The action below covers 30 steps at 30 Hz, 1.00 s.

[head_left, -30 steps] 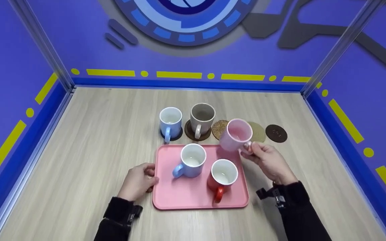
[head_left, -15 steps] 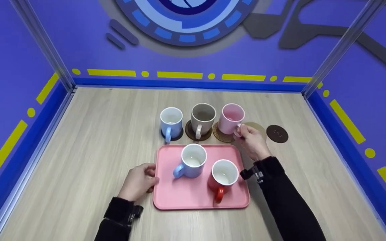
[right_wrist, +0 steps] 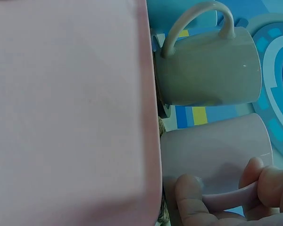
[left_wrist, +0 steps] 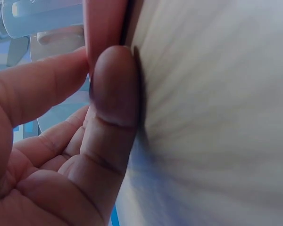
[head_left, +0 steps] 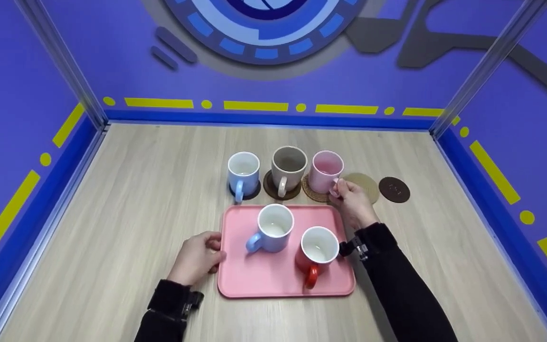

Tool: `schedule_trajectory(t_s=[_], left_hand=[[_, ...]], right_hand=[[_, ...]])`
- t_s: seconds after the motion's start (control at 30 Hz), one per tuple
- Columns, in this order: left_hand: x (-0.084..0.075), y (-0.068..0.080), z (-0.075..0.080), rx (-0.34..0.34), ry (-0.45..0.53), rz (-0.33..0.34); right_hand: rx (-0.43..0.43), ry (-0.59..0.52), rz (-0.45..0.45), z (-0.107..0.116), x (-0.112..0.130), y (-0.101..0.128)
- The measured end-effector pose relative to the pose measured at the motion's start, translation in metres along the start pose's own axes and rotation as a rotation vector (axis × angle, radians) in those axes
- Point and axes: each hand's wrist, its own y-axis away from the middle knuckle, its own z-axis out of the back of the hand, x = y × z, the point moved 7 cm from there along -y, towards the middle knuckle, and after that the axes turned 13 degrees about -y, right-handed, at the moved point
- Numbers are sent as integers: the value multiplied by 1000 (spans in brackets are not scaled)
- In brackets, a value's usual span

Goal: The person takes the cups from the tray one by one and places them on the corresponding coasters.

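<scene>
My right hand pinches the handle of a pink mug, which stands upright on a round woven coaster. In the right wrist view, thumb and fingers close around that mug's handle. My left hand holds the left edge of a pink tray, gripping its rim between thumb and finger in the left wrist view. Two mugs are on the tray: a blue one with a white inside and a red one.
Left of the pink mug, a beige mug and a light blue mug stand on dark coasters. To the right lie a tan coaster and a dark brown coaster. Blue panels wall in the wooden table.
My right hand has carried the pink mug from above the tray's far right corner, away and leftward, and lowered it onto the woven coaster. The left hand stays at the tray's edge.
</scene>
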Motion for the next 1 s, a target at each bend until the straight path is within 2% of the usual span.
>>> schedule_trajectory(t_s=[0.23, 0.37, 0.47, 0.63, 0.77, 0.83, 1.0], left_hand=[[0, 0, 1, -7, 7, 1], [1, 0, 0, -3, 13, 0], [2, -1, -1, 1, 15, -2], [1, -1, -1, -1, 24, -1], [0, -1, -1, 0, 24, 0], [-1, -1, -1, 0, 23, 2], [-2, 1, 1, -5, 18, 9]], right_hand=[[14, 99, -19, 4, -1, 0], [21, 152, -28, 10, 0, 7], [17, 156, -21, 18, 4, 19], [19, 207, -29, 33, 13, 53], [98, 267, -52, 42, 11, 86], [156, 298, -94, 45, 6, 102], [373, 409, -222, 42, -15, 140]])
